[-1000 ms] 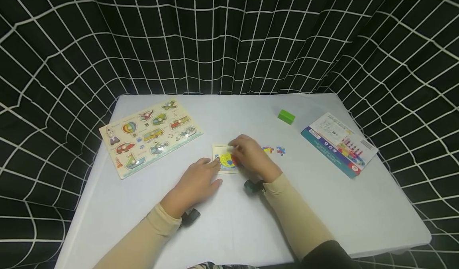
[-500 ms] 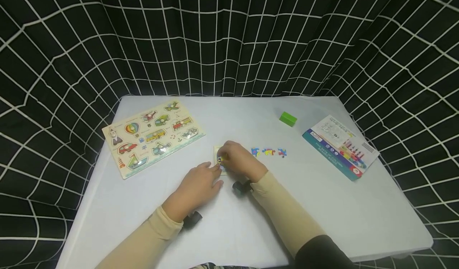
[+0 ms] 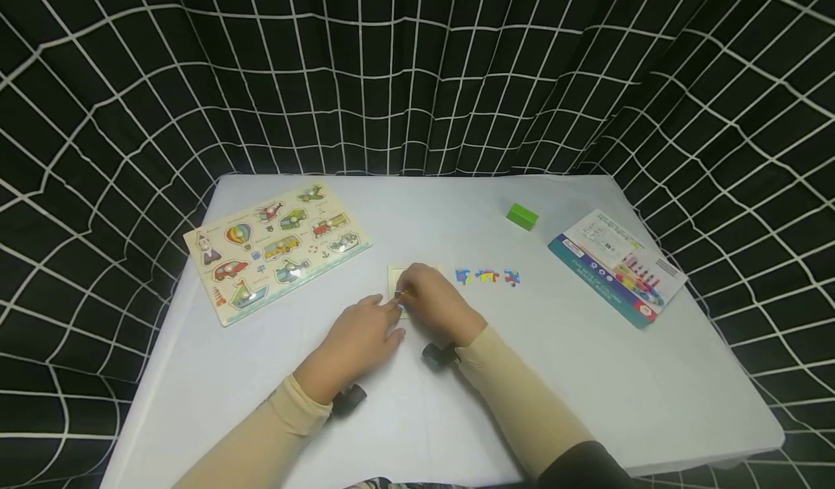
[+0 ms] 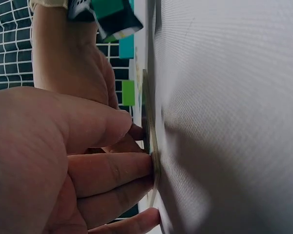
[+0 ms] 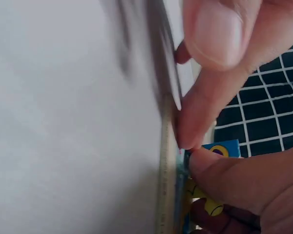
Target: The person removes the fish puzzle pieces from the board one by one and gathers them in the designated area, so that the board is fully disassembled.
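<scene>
My right hand is over a small cream puzzle board, covering most of it. Between its thumb and fingers it pinches a blue-and-yellow puzzle piece with a printed eye, tilted up at the board's left side. My left hand lies at the board's left edge, fingers extended and fingertips against it. In the left wrist view, those fingers meet the board's thin edge. Just right of the board lie three loose puzzle pieces: a blue one, a yellow-and-red one and a red-and-blue one.
A large peg puzzle board with vehicle pictures lies at the left of the white table. Toward the back right is a green block. A flat box is at the right, and a black grid curtain surrounds the table.
My right hand has moved left across the board to its left side, near the left fingertips, uncovering the blue loose piece. The left hand has stayed at the board's edge.
</scene>
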The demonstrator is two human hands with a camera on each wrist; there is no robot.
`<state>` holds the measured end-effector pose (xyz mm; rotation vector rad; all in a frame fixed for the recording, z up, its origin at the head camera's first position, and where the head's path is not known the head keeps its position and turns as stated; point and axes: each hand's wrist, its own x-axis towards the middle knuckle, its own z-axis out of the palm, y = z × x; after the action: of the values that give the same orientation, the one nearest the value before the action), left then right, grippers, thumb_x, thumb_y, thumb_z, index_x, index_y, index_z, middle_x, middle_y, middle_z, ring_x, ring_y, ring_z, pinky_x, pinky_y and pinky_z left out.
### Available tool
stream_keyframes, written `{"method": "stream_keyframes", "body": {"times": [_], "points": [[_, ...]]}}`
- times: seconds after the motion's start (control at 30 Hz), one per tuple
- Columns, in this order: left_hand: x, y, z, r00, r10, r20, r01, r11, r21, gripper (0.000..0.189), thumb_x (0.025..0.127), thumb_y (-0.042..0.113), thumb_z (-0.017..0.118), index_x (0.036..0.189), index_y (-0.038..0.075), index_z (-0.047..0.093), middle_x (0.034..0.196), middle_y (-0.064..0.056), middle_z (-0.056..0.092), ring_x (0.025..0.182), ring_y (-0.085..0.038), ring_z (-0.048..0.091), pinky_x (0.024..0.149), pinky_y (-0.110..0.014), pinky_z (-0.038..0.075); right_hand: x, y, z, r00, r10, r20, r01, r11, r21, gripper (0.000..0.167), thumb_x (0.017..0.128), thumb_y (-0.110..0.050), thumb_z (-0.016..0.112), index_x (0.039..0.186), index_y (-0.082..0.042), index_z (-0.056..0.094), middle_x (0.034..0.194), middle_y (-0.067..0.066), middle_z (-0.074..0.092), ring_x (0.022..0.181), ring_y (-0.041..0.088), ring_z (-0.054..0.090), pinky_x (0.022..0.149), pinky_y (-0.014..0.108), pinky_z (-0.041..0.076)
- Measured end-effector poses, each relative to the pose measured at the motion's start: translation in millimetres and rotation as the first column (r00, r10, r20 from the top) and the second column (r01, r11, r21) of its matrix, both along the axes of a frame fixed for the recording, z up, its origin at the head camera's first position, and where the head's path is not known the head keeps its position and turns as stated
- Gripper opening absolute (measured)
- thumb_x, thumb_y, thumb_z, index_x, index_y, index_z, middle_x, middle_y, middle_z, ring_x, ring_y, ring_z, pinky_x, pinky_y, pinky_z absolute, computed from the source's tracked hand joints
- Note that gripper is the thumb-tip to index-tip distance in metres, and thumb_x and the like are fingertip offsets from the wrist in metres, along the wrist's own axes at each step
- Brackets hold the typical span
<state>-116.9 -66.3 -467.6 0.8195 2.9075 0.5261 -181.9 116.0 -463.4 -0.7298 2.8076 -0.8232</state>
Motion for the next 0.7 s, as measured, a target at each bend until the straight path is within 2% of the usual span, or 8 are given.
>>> {"method": "stream_keyframes", "body": {"times": [0.1, 0.27, 0.4, 0.53, 0.63, 0.7], "points": [[0.1, -0.6, 0.2, 1.000, 0.002, -0.008, -0.002, 1.000, -0.004, 0.046, 0.107, 0.034, 0.069, 0.140, 0.002, 0.072, 0.153, -0.007, 0.067, 0.143, -0.043, 0.062, 0.119, -0.055, 0.053, 2.9, 2, -3.6, 0.999, 0.010, -0.032, -0.011, 0.999, -0.040, 0.007, 0.096, -0.002, 0.081, 0.095, -0.008, 0.077, 0.097, 0.002, 0.072, 0.096, 0.019, 0.066, 0.094, 0.039, 0.061], [0.9, -0.4, 0.1, 1.000, 0.008, 0.016, -0.008, 1.000, -0.009, 0.047, 0.107, 0.033, 0.068, 0.141, 0.001, 0.072, 0.153, -0.010, 0.067, 0.145, -0.042, 0.060, 0.120, -0.056, 0.052, 2.8, 10, -4.2, 0.996, -0.072, 0.057, 0.080, 0.983, -0.162, 0.005, 0.098, -0.005, 0.078, 0.098, -0.009, 0.079, 0.103, 0.002, 0.074, 0.100, 0.020, 0.069, 0.097, 0.040, 0.061], [1.5, 0.0, 1.6, 1.000, 0.015, 0.018, -0.014, 1.000, -0.023, 0.046, 0.107, 0.033, 0.068, 0.141, 0.002, 0.072, 0.152, -0.011, 0.067, 0.146, -0.041, 0.059, 0.120, -0.055, 0.051, 0.0, 17, -0.3, 0.981, -0.145, 0.125, 0.171, 0.957, -0.235, 0.002, 0.100, -0.008, 0.077, 0.100, -0.010, 0.079, 0.105, 0.003, 0.075, 0.101, 0.021, 0.069, 0.093, 0.040, 0.061], [1.7, 0.4, 3.1, 0.999, 0.024, 0.025, -0.023, 0.999, -0.023, 0.046, 0.107, 0.033, 0.069, 0.142, 0.003, 0.072, 0.152, -0.011, 0.067, 0.146, -0.041, 0.059, 0.121, -0.055, 0.051, -5.3, 36, 13.8, 0.961, -0.229, 0.158, 0.267, 0.917, -0.297, 0.006, 0.104, -0.014, 0.075, 0.106, -0.009, 0.076, 0.107, 0.006, 0.077, 0.100, 0.024, 0.070, 0.085, 0.035, 0.060], [1.7, 0.7, 2.8, 0.999, 0.032, 0.038, -0.031, 0.999, -0.014, 0.046, 0.107, 0.033, 0.069, 0.142, 0.003, 0.072, 0.153, -0.011, 0.067, 0.147, -0.041, 0.059, 0.122, -0.056, 0.050, -10.1, 62, 27.2, 0.939, -0.305, 0.158, 0.338, 0.901, -0.272, 0.011, 0.105, -0.015, 0.073, 0.112, -0.007, 0.075, 0.106, 0.010, 0.076, 0.093, 0.027, 0.070, 0.077, 0.032, 0.057], [1.7, 0.7, 2.1, 0.999, 0.034, 0.041, -0.033, 0.999, -0.012, 0.046, 0.107, 0.033, 0.069, 0.142, 0.003, 0.072, 0.153, -0.011, 0.067, 0.147, -0.041, 0.058, 0.122, -0.056, 0.050, -11.7, 81, 33.1, 0.924, -0.333, 0.188, 0.370, 0.903, -0.219, 0.013, 0.107, -0.015, 0.071, 0.116, -0.006, 0.075, 0.105, 0.011, 0.075, 0.088, 0.028, 0.068, 0.072, 0.031, 0.056]]}}
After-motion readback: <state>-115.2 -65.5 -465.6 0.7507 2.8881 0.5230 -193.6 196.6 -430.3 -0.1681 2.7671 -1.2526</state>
